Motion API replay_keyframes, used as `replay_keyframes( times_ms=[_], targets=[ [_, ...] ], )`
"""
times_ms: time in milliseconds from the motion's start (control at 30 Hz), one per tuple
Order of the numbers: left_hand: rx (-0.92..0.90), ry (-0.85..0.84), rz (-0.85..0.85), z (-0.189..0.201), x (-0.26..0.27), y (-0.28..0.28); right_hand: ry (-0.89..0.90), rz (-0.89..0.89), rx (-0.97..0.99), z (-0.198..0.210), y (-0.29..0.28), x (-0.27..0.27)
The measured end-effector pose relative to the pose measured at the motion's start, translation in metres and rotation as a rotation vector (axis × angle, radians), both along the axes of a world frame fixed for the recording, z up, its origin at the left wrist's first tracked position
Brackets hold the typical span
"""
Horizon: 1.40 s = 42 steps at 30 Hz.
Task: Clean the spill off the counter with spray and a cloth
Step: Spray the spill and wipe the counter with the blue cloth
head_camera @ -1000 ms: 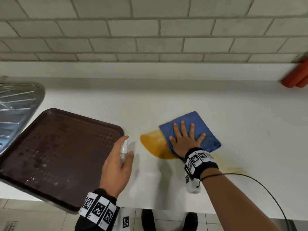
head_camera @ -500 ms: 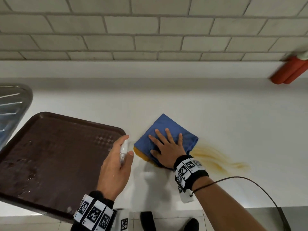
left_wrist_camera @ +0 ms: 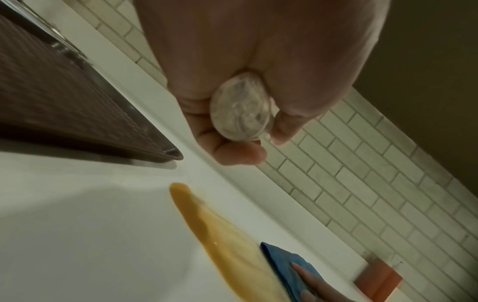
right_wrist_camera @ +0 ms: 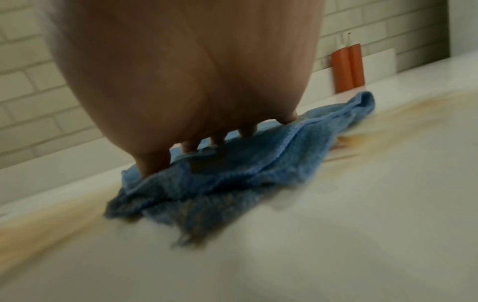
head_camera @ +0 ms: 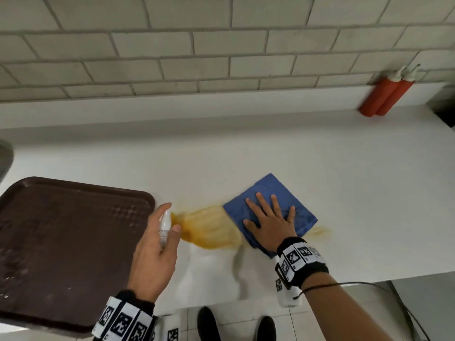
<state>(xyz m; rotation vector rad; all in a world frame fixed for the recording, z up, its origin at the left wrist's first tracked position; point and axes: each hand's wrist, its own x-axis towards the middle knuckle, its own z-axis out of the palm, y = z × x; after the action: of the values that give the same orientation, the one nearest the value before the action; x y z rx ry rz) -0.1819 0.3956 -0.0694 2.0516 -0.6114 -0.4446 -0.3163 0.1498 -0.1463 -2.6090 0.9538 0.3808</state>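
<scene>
Half a second ago the blue cloth (head_camera: 269, 210) sat left over the orange spill (head_camera: 208, 230); now it sits right of centre, spill bare beside it. Right hand (head_camera: 269, 223) presses it, fingers flat. Left hand (head_camera: 154, 252) grips the spray bottle (head_camera: 164, 226). Wiping step; next, push left across the counter (head_camera: 320, 156).

kitchen: tiled wall (head_camera: 172, 45), white counter (head_camera: 246, 148), tray (head_camera: 61, 242)
</scene>
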Motion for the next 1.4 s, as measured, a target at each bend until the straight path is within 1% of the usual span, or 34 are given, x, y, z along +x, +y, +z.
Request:
replay_keyframes(
  times_ms=[133, 200, 300, 433, 467, 533, 600, 633, 700, 767, 800, 867, 933, 1000, 1067, 1133, 1233, 1300, 1400],
  targets=[
    [0.006, -0.011, 0.003, 0.001, -0.022, -0.014, 0.024, 0.083, -0.022, -0.004, 0.007, -0.050],
    [0.010, -0.021, 0.003, 0.000, -0.032, -0.021, 0.009, 0.036, -0.016, -0.006, -0.009, -0.071],
    [0.033, -0.040, -0.002, 0.000, -0.048, -0.029, 0.002, -0.071, -0.008, -0.006, -0.029, -0.085],
    [0.040, -0.052, -0.030, 0.006, -0.074, -0.037, 0.004, 0.045, -0.040, -0.010, -0.028, -0.109],
    [0.038, -0.053, -0.029, 0.006, -0.079, -0.039, -0.004, 0.048, -0.035, -0.010, -0.034, -0.116],
    [0.036, -0.053, -0.021, 0.005, -0.089, -0.041, -0.004, -0.008, -0.032, -0.011, -0.051, -0.123],
    [0.037, -0.055, -0.017, 0.004, -0.100, -0.040, 0.006, -0.038, -0.039, -0.012, -0.053, -0.122],
    [0.037, -0.057, -0.016, 0.004, -0.104, -0.040, 0.005, -0.005, -0.045, -0.012, -0.045, -0.123],
    [0.036, -0.056, -0.007, 0.004, -0.114, -0.041, -0.012, 0.119, -0.049, -0.017, -0.027, -0.135],
    [0.036, -0.063, -0.009, 0.004, -0.122, -0.044, -0.062, 0.178, -0.091, -0.019, -0.030, -0.150],
    [0.037, -0.064, -0.013, 0.004, -0.126, -0.046, -0.070, 0.163, -0.094, -0.017, -0.039, -0.153],
    [0.041, -0.067, -0.012, 0.004, -0.134, -0.049, -0.060, 0.072, -0.058, -0.016, -0.055, -0.146],
    [0.056, -0.074, -0.003, 0.005, -0.141, -0.050, -0.040, 0.021, -0.040, -0.017, -0.053, -0.137],
    [0.055, -0.082, 0.003, 0.007, -0.148, -0.053, -0.077, 0.061, -0.030, -0.017, -0.034, -0.139],
    [0.046, -0.079, 0.013, 0.008, -0.152, -0.056, -0.098, 0.158, -0.051, -0.022, -0.018, -0.153],
    [0.050, -0.083, 0.018, 0.009, -0.153, -0.057, -0.100, 0.192, -0.071, -0.023, -0.020, -0.163],
    [0.060, -0.096, -0.002, 0.010, -0.151, -0.056, -0.104, 0.108, -0.081, -0.022, -0.040, -0.150],
    [0.069, -0.106, -0.003, 0.010, -0.145, -0.055, -0.069, 0.052, -0.064, -0.023, -0.049, -0.133],
    [0.082, -0.138, 0.038, 0.009, -0.137, -0.053, -0.053, 0.015, -0.050, -0.021, -0.039, -0.123]
  ],
)
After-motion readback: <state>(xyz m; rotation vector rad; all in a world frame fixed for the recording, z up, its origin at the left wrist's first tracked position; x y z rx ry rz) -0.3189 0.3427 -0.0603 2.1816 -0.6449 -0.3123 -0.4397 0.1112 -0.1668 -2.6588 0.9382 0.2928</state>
